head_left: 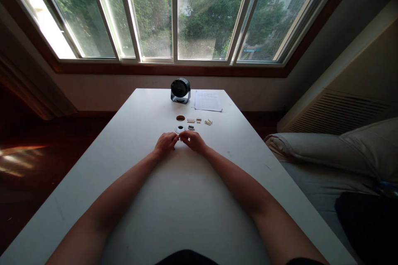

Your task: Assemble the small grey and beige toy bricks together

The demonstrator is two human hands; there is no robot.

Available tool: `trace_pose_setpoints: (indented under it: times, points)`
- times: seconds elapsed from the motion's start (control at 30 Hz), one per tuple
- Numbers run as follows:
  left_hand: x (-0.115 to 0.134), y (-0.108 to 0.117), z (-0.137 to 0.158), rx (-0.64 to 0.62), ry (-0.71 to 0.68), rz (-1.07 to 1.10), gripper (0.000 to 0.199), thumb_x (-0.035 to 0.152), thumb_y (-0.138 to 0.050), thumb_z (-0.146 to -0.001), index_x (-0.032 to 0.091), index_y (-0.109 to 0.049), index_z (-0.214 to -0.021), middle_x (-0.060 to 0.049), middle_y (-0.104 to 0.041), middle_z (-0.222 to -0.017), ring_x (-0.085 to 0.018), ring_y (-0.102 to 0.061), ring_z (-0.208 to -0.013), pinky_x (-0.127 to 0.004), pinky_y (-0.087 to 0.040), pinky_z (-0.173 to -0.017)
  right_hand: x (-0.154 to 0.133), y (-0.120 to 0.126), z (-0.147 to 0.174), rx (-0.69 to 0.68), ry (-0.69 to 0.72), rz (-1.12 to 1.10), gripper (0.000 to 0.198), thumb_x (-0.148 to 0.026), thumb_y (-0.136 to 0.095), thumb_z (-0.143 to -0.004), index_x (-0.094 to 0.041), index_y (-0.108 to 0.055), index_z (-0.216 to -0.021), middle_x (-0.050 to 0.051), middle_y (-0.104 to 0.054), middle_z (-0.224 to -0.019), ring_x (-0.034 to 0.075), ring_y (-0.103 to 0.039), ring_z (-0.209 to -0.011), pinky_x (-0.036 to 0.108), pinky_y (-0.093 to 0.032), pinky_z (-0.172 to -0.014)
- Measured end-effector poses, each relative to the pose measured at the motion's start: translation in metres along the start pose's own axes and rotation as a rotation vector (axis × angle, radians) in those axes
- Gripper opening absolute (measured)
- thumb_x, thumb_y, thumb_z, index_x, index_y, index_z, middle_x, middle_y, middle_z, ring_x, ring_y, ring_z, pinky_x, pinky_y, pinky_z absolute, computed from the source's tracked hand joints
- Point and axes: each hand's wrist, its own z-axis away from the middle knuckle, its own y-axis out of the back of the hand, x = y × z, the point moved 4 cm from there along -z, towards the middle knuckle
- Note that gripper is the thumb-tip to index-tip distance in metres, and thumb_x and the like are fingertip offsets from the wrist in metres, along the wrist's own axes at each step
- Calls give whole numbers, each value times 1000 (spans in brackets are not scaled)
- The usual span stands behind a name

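My left hand (166,142) and my right hand (192,140) meet over the white table (183,198), fingers closed and fingertips together. Between them is something very small, too small to name. Just beyond the fingertips lies a pale round ring-shaped piece (178,130) with a dark centre. A small cluster of dark grey pieces (191,128) sits right of it. Farther off are a reddish-brown round piece (180,118), rows of small gold-and-white pieces (190,120), a second such group (198,120), and a loose pile of whitish pieces (208,122).
A small black fan-like device (180,90) on a stand is at the table's far end. Beside it lie printed paper sheets (208,101). Windows (205,12) rise behind the table. On the right is a bed or couch with a pillow (320,151).
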Motion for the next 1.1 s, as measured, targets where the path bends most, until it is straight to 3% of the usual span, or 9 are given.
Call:
trace_pose_setpoints:
  times: [0.77,1.1]
  points:
    - [2,2,0,0,-1,24,23,35,-50,-94,23,-68,-88,-4,-70,-85,-18,-61,-78,-31,-44,-78,5,0,0,-9,-40,26,14,-27,-63,-90,-22,-72,-99,2,-70,-83,12,-59,-69,24,-45,-70]
    - [-1,0,-1,-10,-13,17,32,34,-41,-99,22,-66,-83,-4,-71,-85,-18,-63,-80,-31,-44,-79,1,-1,0,-12,-13,8,15,-23,-61,-90,-23,-71,-100,2,-71,-85,12,-60,-70,23,-46,-70]
